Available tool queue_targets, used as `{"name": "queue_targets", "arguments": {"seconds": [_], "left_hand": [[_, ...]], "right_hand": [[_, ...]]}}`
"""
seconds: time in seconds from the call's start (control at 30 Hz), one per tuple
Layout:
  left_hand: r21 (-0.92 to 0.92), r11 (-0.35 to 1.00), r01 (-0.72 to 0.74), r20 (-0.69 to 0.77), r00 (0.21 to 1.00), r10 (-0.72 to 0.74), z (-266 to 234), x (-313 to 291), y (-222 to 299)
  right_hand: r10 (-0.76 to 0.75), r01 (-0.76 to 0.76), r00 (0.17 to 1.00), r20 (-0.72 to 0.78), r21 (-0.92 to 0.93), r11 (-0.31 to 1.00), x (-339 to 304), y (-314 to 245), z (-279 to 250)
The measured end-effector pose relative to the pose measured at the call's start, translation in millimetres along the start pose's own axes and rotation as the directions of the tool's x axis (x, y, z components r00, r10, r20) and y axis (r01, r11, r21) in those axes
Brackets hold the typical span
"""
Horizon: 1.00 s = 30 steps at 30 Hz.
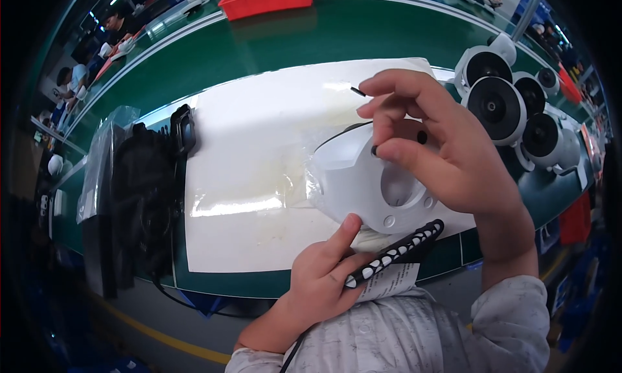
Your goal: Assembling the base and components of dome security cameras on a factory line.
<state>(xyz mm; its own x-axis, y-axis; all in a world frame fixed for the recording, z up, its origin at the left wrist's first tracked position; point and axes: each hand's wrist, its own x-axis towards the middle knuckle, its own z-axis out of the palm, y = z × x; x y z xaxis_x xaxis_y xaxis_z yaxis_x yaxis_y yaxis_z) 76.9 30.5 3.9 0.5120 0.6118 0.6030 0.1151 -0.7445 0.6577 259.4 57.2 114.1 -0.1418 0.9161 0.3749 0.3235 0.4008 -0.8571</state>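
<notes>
A white rounded plastic housing (346,162) with a round opening and small round recesses lies on the white work sheet in front of me. One recess shows a black disc (422,137). Above the housing is my right hand (431,136), its thumb and forefinger pinching a small round black pad (374,151). A short dark piece (357,91) appears by another of its fingertips; I cannot tell whether it is held. My left hand (324,272) grips a black strip with white oval spots (395,253), its thumb at the housing's near edge. Printed paper (395,282) hangs below the strip.
Several white fan-like units with black round fronts (495,107) crowd the right side. Black bagged items and cables (142,191) lie at the left beside clear plastic. A red bin (265,0) stands at the far edge of the green bench (369,23). Other people work farther back.
</notes>
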Motion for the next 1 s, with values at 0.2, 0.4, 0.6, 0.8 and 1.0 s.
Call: {"name": "queue_targets", "arguments": {"seconds": [0.2, 0.4, 0.6, 0.8, 1.0], "left_hand": [[-0.026, 0.999, -0.027, 0.082, 0.996, 0.029, -4.1, 0.2, -2.7], [-0.02, 0.998, -0.054, 0.092, 0.994, 0.056, -3.4, 0.3, -1.9], [-0.024, 0.999, 0.041, 0.014, 0.999, -0.041, -0.6, 0.0, 1.1], [-0.057, 0.997, 0.055, 0.01, 0.998, -0.054, 0.1, 1.6, 3.0], [-0.065, 0.997, 0.046, 0.014, 0.999, -0.045, -0.1, -0.1, 2.0]], "right_hand": [[-0.141, 0.181, 0.983, 0.114, -0.572, 0.8, -13.1, -11.3, -5.1], [-0.292, 0.317, 0.945, 0.147, -0.629, 0.709, -23.5, -6.5, -3.0], [-0.142, 0.144, 0.99, 0.026, -0.271, 0.952, -19.1, 5.3, 4.2], [-0.093, 0.084, 0.994, -0.061, -0.138, 0.987, -19.0, 2.9, 6.6], [-0.14, 0.11, 0.989, -0.052, -0.374, 0.921, -24.8, -14.8, 2.0]]}}
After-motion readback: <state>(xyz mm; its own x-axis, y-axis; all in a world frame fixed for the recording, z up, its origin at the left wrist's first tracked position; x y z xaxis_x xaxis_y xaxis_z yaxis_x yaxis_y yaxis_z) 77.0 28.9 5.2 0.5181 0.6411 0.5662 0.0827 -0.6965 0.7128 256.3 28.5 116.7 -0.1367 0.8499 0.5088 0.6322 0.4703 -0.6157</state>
